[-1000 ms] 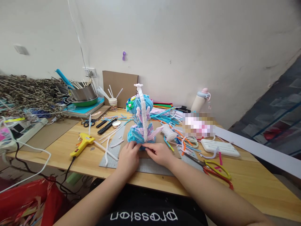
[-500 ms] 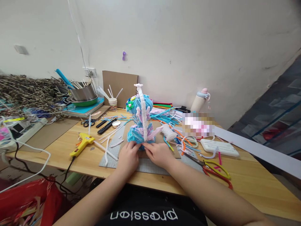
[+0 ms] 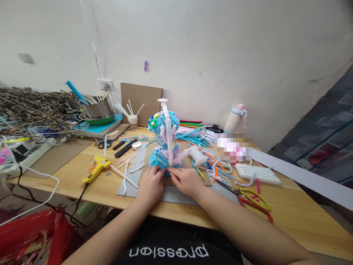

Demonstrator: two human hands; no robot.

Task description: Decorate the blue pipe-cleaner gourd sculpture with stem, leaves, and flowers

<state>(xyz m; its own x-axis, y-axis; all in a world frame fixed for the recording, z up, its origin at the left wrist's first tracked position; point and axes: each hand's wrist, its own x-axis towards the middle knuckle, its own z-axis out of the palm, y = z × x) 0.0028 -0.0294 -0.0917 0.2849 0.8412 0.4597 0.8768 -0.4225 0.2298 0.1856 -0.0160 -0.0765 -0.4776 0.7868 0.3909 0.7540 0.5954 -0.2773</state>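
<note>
A blue, fuzzy pipe-cleaner figure (image 3: 160, 157) stands upright on a brown cardboard sheet (image 3: 187, 180). Pink and white pieces cover parts of it, and small coloured flowers sit on its top left. Up its front runs a white wrapped staff (image 3: 168, 136) tipped with a pale pink flower. My left hand (image 3: 151, 184) has its fingers closed against the figure's lower front edge. From the other side, my right hand (image 3: 187, 181) pinches at the staff's bottom end, where it meets the base. My fingers hide the exact spot between the fingertips.
A yellow glue gun (image 3: 96, 169) lies at the left. Scissors (image 3: 253, 200) rest at the right, near a white box (image 3: 257, 173). Beside the figure is a spool (image 3: 198, 156). Pipe cleaners (image 3: 193, 137) and a bottle (image 3: 234, 117) are behind.
Both hands stay at the base of the figure, which keeps its place. The view has shifted very slightly; nothing else visibly differs.
</note>
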